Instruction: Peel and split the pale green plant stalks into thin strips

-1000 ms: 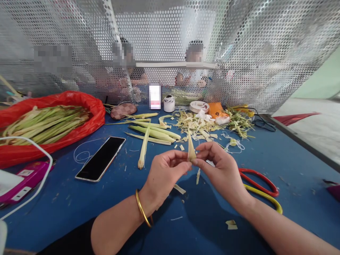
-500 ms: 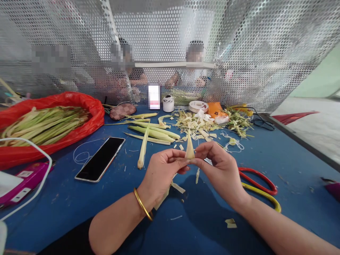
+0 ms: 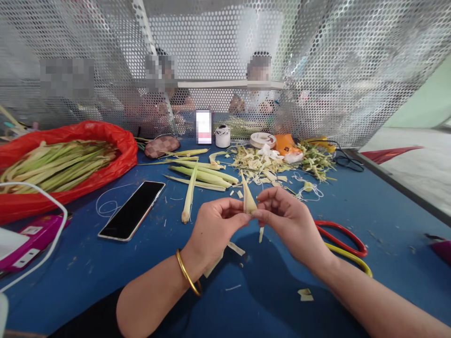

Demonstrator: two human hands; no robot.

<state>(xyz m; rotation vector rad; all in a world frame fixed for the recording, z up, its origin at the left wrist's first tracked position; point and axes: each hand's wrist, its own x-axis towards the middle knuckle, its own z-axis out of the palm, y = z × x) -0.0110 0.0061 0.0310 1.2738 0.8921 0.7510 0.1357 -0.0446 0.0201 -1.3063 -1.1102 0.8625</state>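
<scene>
Delicately, the left hand point(image 3: 214, 225), with a gold-coloured bangle point(image 3: 185, 270) at its wrist, pinches a thin, pale yellow-green cone of folded leaf point(image 3: 248, 199) between thumb and forefinger. The right hand point(image 3: 294, 225) appears to pinch the cone's lower right edge, its thumb against the base and its other fingers curled. The cone is held just right of the frame's centre, above the blue tabletop point(image 3: 282, 310), its point up and leaning slightly left.

Held only at its base, it could likely spring open if either thumb eased off, and too hard a squeeze might crease or split the leaf. If dropped, it could be lost among the heap of pale shredded leaf scraps point(image 3: 246, 162) beyond the hands, being so close in colour.

The fingertips behind the cone are hidden, so whether its layers overlap firmly is impossible to tell. The right hand and forearm cover whatever joins the red looped handle point(image 3: 347, 229) and yellow looped handle point(image 3: 355, 260) at the right. A pale flat piece point(image 3: 214, 266) is partly covered by the left wrist. The shiny red plastic bag point(image 3: 127, 155) is cut off at the left edge, and the perforated metal screen point(image 3: 218, 42) across the top blurs the people behind it.
</scene>
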